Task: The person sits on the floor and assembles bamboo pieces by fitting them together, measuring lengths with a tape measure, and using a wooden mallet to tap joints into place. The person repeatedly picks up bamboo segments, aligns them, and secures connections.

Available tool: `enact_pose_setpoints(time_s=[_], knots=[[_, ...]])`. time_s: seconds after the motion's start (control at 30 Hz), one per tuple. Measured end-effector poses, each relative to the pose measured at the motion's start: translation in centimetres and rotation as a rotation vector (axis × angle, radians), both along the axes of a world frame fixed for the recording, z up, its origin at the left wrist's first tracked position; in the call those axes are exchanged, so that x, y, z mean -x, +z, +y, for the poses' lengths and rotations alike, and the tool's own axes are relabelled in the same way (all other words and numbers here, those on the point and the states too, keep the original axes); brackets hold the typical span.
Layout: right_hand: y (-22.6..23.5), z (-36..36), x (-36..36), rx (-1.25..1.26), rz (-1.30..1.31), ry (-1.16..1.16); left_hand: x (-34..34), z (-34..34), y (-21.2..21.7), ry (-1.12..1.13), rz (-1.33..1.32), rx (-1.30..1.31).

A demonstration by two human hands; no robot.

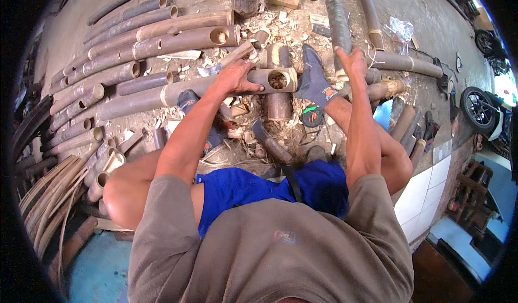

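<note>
My left hand (236,78) grips a long brown bamboo pole (178,91), its thumb stretched along the near side. Close to the pole's right end is a round cut hole (277,80) with pale chips in it. That end rests across a short bamboo block (279,108). Just beyond my left hand lies a pale wooden piece (237,52); whether the fingers touch it, I cannot tell. My right hand (353,64) is closed round the lower part of a dark, thick bamboo length (339,25). My right foot, in a grey sock-like shoe (314,79), stands by the pole's end.
Several bamboo poles (162,44) lie side by side at the left, one with a similar hole. A curved blade (260,130) with a wooden handle and a round black-and-green object (312,116) lie between my legs. Wood chips cover the floor. A motorcycle wheel (478,109) stands far right.
</note>
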State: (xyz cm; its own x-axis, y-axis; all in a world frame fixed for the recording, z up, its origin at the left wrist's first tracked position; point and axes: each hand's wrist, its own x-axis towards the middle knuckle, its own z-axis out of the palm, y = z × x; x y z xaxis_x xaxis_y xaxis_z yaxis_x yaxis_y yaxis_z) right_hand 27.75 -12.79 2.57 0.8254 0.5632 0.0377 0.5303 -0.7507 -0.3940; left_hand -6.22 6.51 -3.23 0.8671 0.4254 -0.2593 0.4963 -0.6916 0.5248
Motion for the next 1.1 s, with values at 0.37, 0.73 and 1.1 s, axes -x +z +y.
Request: enact_pose_setpoints(time_s=[0.37,0.73,1.1], knots=[[-0.6,-6.3,23.7,0.406,0.448,0.358,1.3,-2.5,0.7,0.013,0.029,-0.176],[0.0,-6.4,24.1,0.334,0.461,0.513,2.5,-2.8,-0.4,0.054,-0.005,-0.233],[0.1,-7.4,20.5,0.176,0.414,0.402,2.4,-3.4,0.5,-0.001,0.055,-0.204]])
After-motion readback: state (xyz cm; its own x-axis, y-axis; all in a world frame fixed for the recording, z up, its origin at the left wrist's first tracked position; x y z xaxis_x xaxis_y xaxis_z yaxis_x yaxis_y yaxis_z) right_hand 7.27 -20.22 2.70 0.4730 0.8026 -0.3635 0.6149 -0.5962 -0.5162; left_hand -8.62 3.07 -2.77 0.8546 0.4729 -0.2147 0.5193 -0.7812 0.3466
